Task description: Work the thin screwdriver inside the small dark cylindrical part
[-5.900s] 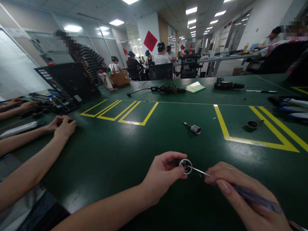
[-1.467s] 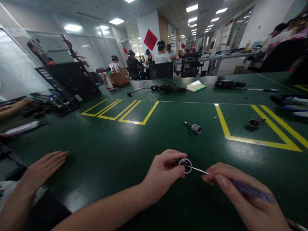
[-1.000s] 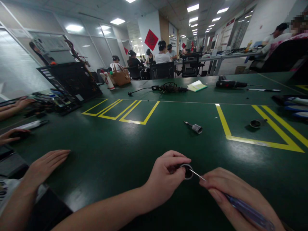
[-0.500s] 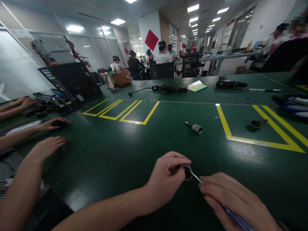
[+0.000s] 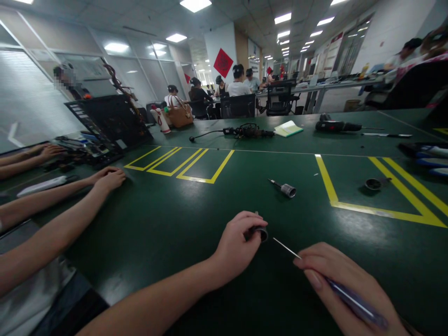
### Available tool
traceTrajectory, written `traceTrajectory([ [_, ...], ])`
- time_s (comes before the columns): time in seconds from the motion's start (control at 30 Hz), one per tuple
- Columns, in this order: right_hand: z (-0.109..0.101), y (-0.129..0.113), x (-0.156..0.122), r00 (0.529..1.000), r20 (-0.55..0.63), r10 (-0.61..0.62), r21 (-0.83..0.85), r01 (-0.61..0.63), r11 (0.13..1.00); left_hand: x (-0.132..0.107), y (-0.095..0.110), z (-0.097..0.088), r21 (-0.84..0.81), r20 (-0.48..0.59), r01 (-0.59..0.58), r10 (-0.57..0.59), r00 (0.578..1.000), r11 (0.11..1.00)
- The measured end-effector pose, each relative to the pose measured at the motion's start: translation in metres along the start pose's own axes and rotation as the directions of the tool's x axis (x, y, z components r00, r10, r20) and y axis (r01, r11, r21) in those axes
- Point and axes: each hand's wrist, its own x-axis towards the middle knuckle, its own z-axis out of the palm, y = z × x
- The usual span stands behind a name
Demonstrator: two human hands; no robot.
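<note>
My left hand (image 5: 238, 242) pinches a small round metal part (image 5: 261, 232) just above the green table (image 5: 168, 219). My right hand (image 5: 346, 284) is closed round a thin screwdriver with a purple handle (image 5: 353, 301). Its bare metal tip (image 5: 285, 247) points up and left, a short way clear of the round part. A similar knurled metal piece with a pin (image 5: 285, 189) lies on the table beyond my hands. A shallow metal cap (image 5: 374, 183) rests inside the yellow-lined area at right.
Another person's forearms and hands (image 5: 105, 179) lie on the table at left, near a white tool (image 5: 44, 185) and an open black computer chassis (image 5: 108, 121). A cabled tool (image 5: 245, 131), notepad (image 5: 287, 129) and black driver (image 5: 336, 125) sit farther back. People sit at distant desks.
The screwdriver tip has come out of the round part, and my left hand has lifted and turned the part away. The neighbour's hands have moved forward on the table.
</note>
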Motion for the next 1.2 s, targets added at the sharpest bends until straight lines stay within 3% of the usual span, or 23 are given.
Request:
traceTrajectory([
  [0.1, 0.006, 0.01, 0.003, 0.969, 0.006, 0.248, 0.056, -0.248, 0.967, 0.005, -0.009, -0.004, 0.117, 0.026, -0.024, 0.021, 0.999, 0.993],
  [0.23, 0.008, 0.018, 0.01, 0.846, 0.076, 0.527, 0.138, -0.533, 0.835, 0.009, -0.011, -0.01, 0.274, 0.065, -0.052, 0.036, 0.997, 0.96],
  [0.4, 0.006, 0.025, 0.016, 0.705, 0.107, 0.701, 0.232, -0.703, 0.672, 0.009, -0.003, -0.011, 0.375, 0.152, -0.117, 0.064, 0.986, 0.919],
  [0.57, 0.011, 0.034, 0.011, 0.627, 0.055, 0.777, 0.422, -0.72, 0.551, 0.006, 0.003, -0.009, 0.444, 0.208, -0.129, 0.038, 0.977, 0.887],
  [0.77, 0.009, 0.034, 0.012, 0.505, 0.047, 0.862, 0.693, -0.638, 0.336, 0.006, 0.007, -0.007, 0.448, 0.263, -0.06, -0.067, 0.962, 0.892],
  [1.07, 0.004, 0.032, 0.017, 0.488, 0.115, 0.865, 0.767, -0.597, 0.235, 0.005, 0.007, -0.002, 0.449, 0.256, -0.05, -0.075, 0.964, 0.892],
  [1.2, 0.001, 0.032, 0.014, 0.524, 0.155, 0.838, 0.807, -0.556, 0.198, 0.004, 0.009, -0.003, 0.437, 0.289, -0.083, -0.053, 0.956, 0.896],
])
